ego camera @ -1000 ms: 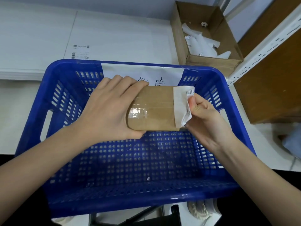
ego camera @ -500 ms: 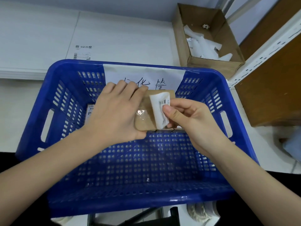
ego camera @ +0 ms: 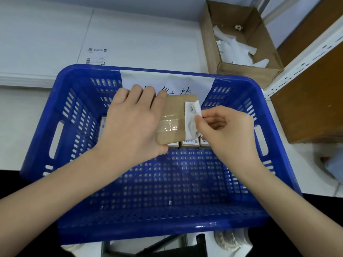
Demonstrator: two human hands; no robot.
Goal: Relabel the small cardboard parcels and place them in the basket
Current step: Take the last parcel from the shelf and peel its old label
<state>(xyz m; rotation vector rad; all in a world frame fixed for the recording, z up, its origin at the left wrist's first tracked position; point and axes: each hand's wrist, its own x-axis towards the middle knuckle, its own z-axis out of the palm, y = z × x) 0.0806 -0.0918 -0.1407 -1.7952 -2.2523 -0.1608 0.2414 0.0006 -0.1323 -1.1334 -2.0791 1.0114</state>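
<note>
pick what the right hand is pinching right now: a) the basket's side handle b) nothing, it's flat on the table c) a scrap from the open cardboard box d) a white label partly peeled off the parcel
d: the right hand pinches the curled edge of the white label, which lifts away from the brown parcel that the left hand grips over the blue basket.

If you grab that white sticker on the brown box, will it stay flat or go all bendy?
Probably bendy: the white paper label already curls and wrinkles where the right hand pinches it. It looks thin, so likely very light and easy to tear. The small brown cardboard parcel under the left hand looks stiffer.
</note>
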